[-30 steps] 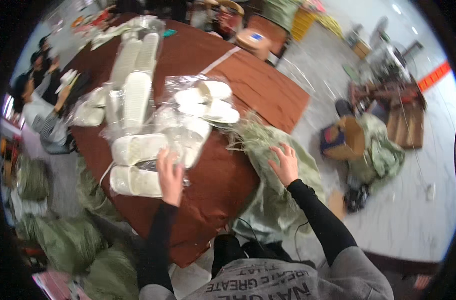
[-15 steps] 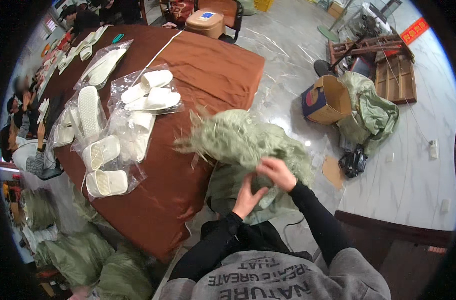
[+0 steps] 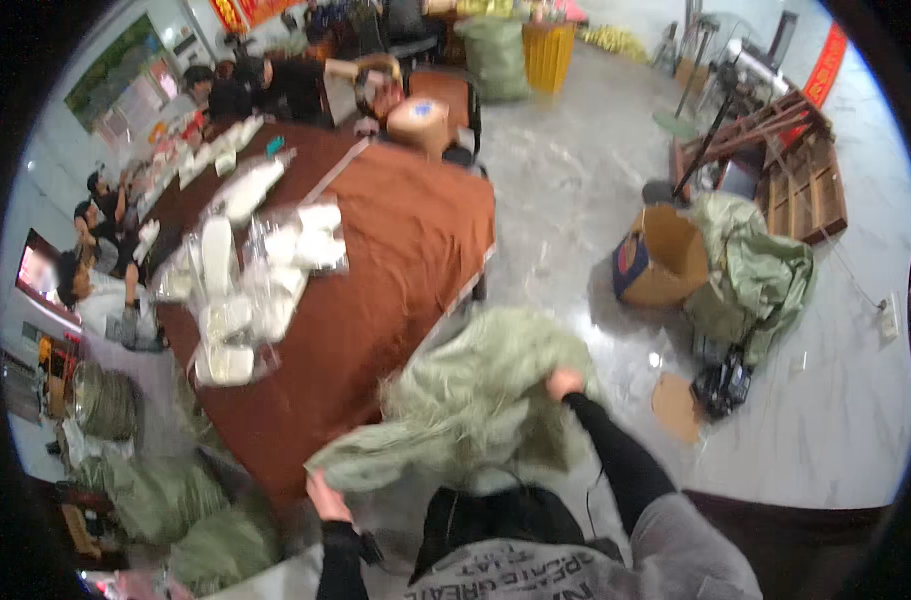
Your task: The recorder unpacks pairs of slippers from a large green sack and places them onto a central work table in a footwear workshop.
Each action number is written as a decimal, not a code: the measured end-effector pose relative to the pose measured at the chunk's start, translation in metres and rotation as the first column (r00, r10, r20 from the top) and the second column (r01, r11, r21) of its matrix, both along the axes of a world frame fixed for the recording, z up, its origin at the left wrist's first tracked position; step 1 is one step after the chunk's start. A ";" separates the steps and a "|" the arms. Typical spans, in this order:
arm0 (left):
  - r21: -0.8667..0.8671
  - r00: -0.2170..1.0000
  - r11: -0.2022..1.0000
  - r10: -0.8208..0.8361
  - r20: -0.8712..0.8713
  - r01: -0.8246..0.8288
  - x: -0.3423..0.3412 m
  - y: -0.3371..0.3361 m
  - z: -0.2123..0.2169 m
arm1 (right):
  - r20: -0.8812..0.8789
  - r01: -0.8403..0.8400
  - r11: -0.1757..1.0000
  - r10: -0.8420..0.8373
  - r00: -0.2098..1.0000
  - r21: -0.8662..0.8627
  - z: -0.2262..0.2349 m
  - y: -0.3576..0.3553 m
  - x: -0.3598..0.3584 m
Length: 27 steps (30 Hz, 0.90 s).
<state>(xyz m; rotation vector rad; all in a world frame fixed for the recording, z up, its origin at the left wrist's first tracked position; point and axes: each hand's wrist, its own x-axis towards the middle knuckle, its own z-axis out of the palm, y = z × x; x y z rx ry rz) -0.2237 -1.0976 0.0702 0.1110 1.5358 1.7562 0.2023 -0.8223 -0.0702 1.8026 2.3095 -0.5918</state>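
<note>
While your left hand [image 3: 327, 497] and right hand [image 3: 565, 384], well apart, both grip the sack [image 3: 500, 345] before you by the table [image 3: 415, 215], pull evenly so its folds open; keep it well clear of the slippers [image 3: 218, 262] lying farther off.

Slippers [image 3: 227, 320] left, sack [image 3: 500, 355] right

The slippers lie on the left part of the surface [image 3: 400, 230], the sack by its near right edge. A chair [image 3: 451, 100] stands behind. Rightward on the floor [image 3: 550, 200]: a box [image 3: 663, 258], another sack [image 3: 760, 270] just right of it.
</note>
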 end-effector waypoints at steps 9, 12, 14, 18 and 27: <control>-0.472 0.046 0.637 -0.623 -0.781 0.609 0.167 0.102 0.003 | 0.178 -0.503 0.864 0.491 0.853 0.022 0.116 0.080 -0.045; -0.825 -0.469 0.459 -0.679 -0.565 0.330 0.180 0.156 -0.089 | 0.231 -0.644 0.756 0.651 0.723 -0.117 0.087 0.048 -0.021; -0.992 -0.621 0.045 -0.783 0.036 -0.114 0.119 0.193 -0.123 | 0.127 -0.791 0.598 0.801 0.584 -0.132 0.073 -0.002 0.010; -0.910 -0.668 0.410 -0.662 -0.339 0.056 0.084 0.232 -0.153 | 0.080 -0.718 0.523 0.829 0.553 -0.458 0.084 -0.081 0.109; -0.512 -0.211 0.380 -0.606 -0.767 0.770 0.197 0.198 -0.105 | -0.133 0.005 0.954 0.036 0.990 0.300 0.078 0.016 0.051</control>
